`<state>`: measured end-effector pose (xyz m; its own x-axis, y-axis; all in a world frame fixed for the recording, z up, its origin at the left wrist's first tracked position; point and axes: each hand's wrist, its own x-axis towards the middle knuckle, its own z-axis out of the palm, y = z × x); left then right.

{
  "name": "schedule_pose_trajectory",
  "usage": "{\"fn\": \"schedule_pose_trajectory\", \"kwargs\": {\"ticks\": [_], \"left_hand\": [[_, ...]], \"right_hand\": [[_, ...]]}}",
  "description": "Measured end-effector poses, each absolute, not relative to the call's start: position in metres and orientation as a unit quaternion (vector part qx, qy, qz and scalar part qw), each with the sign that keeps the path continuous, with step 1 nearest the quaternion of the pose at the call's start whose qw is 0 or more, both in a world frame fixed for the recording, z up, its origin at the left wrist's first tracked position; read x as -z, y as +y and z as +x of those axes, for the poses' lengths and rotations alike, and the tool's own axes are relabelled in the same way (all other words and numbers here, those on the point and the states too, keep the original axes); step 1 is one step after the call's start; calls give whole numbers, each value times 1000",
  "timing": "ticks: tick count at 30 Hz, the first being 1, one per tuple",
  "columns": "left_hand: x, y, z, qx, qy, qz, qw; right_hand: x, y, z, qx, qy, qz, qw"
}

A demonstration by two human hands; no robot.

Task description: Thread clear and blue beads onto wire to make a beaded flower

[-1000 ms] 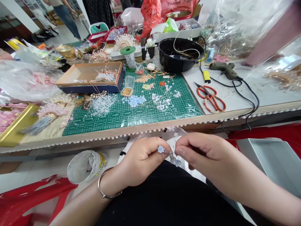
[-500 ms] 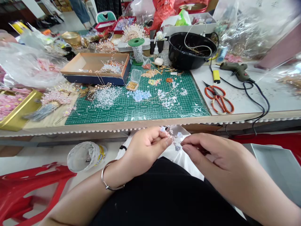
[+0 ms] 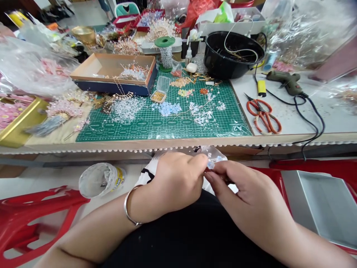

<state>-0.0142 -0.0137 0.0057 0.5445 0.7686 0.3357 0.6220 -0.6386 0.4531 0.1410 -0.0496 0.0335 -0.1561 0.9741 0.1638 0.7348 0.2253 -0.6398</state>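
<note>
My left hand (image 3: 178, 180) and my right hand (image 3: 240, 190) meet just below the table edge, above my lap. Between their fingertips is a small pale blue beaded wire sprig (image 3: 211, 164), partly hidden by my fingers. Both hands pinch it. A metal bangle (image 3: 131, 205) circles my left wrist. Behind my hands lies a transparent plastic bag (image 3: 216, 152), and a white cloth (image 3: 145, 178) rests on my lap.
A green cutting mat (image 3: 164, 126) holds scattered beads and wire sprigs. Beyond it stand a cardboard box (image 3: 111, 72) and a black bowl (image 3: 233, 56). Orange-handled scissors (image 3: 263, 116) and a glue gun (image 3: 287, 82) lie right. A white tub (image 3: 100, 180) and red chair (image 3: 36, 219) sit below left.
My hands have drawn closer together, with my right fingers now meeting my left at the sprig. The view has tilted down, so the table sits higher in the picture.
</note>
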Motion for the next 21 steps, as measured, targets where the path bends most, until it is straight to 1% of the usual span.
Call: {"fn": "schedule_pose_trajectory", "kwargs": {"ticks": [3,4,6,8,10,13,15,17,19,21], "left_hand": [[-9,-11,-16,-260,401,847,233],[-11,-10,-17,-265,404,831,274],[-14,-9,-20,-281,404,802,340],[-16,-10,-22,-295,379,804,351],[-17,-12,-24,-302,335,834,319],[-16,-15,-24,-309,283,872,253],[-16,-16,-24,-303,264,889,219],[-17,-17,-23,-279,261,906,183],[-17,-18,-21,-239,272,920,147],[-18,-19,-19,-183,289,932,122]], "right_hand": [[-41,-53,152,-253,-749,-545,279],[-44,-54,158,-253,-758,-527,291],[-50,-54,170,-214,-760,-517,332],[-53,-49,181,-162,-762,-511,362],[-52,-38,188,-160,-786,-482,353],[-50,-18,192,-262,-829,-412,273],[-51,-9,193,-336,-837,-386,196],[-54,-4,193,-380,-831,-387,123],[-56,-3,192,-383,-826,-408,62],[-55,-5,191,-342,-834,-432,24]]}}
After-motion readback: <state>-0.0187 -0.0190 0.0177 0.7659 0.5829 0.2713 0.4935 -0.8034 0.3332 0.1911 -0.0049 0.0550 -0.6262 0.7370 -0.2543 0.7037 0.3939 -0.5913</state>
